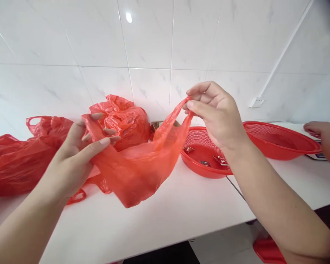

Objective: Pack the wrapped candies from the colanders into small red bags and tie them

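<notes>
A thin red plastic bag [143, 170] hangs stretched between my two hands above the white table [165, 227]. My right hand [213, 110] pinches one of its handles between thumb and fingertips, held higher than the other side. The opposite handle is in my left hand [81, 150], with the thumb across it and the fingers behind. The bag's lower corner sags over the table and looks slack. Behind my right wrist stands a red mesh basket [194, 167] with a few small wrapped pieces [220, 160] in it, partly hidden by my arm.
Full red bags [126, 121] are heaped at the back and left [13, 165]. A second red basket [280, 141] stands at the right, near a scale [317, 156] and another person's hand [323, 134]. A cardboard box [156, 125] sits against the tiled wall, which carries a socket [256, 102].
</notes>
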Motion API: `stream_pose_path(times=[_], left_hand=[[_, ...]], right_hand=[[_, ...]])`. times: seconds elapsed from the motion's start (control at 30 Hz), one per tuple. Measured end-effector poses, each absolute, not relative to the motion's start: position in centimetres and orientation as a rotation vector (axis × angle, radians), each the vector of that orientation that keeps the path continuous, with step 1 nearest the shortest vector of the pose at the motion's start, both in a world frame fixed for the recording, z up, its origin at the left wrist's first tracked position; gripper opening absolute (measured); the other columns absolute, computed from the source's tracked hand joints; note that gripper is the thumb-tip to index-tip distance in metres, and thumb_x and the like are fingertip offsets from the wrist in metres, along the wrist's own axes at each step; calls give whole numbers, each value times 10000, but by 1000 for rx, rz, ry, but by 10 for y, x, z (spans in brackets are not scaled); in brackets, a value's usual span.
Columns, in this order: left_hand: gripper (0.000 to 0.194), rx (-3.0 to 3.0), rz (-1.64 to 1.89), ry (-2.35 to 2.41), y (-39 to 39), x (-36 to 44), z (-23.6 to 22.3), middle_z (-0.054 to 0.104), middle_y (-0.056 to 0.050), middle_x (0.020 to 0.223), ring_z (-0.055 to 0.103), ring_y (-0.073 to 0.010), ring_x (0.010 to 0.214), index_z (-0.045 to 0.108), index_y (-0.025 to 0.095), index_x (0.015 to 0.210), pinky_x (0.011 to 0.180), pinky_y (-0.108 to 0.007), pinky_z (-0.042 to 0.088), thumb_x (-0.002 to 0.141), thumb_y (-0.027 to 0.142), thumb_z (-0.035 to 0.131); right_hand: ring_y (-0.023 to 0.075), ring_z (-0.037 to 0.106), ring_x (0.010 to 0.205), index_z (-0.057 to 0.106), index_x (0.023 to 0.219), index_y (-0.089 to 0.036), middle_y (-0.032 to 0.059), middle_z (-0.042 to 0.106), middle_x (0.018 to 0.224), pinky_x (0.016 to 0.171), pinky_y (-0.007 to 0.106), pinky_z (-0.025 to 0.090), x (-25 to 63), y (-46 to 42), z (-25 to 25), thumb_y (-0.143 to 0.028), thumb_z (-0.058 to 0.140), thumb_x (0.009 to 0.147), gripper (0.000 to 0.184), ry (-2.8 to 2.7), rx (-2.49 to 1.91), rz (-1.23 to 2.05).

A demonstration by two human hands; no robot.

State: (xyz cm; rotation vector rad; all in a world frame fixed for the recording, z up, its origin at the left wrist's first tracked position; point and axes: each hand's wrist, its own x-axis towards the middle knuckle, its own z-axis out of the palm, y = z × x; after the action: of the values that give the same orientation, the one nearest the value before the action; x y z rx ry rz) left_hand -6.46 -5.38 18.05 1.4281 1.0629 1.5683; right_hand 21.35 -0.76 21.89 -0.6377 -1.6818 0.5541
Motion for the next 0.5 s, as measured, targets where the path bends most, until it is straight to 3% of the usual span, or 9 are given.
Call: stream_pose_path(times=[0.17,0.3,0.4,0.5], left_hand=[[451,1640,1065,903,-41,-37,185,641,11,891,650,-157,838,532,364,1284,777,-279,552,860,323,683],[224,1815,624,902,-30,-13,181,603,-4,793,609,-166,738,651,226,942,688,-309,542,770,312,764],[274,1712,635,895,-25,-3,173,494,28,577,525,-133,546,612,199,776,580,-307,508,836,459,675],[366,1511,751,877,-23,-1,165,347,68,504,364,-75,440,567,189,710,493,-250,425,881,510,603]], right_hand=[[131,646,863,638,904,-205,-5,674,915,785,304,537,195,-28,208,-131,599,828,113,-2026,-591,688],[117,626,814,629,906,-201,-12,659,877,752,292,527,174,-28,209,-143,569,843,105,-2182,-488,730],[118,621,803,618,945,-213,-14,653,867,756,295,522,170,-20,204,-211,566,874,88,-2193,-490,717],[120,615,853,596,1082,-235,6,652,996,772,295,516,180,-9,188,-206,541,881,210,-2123,-590,689]])
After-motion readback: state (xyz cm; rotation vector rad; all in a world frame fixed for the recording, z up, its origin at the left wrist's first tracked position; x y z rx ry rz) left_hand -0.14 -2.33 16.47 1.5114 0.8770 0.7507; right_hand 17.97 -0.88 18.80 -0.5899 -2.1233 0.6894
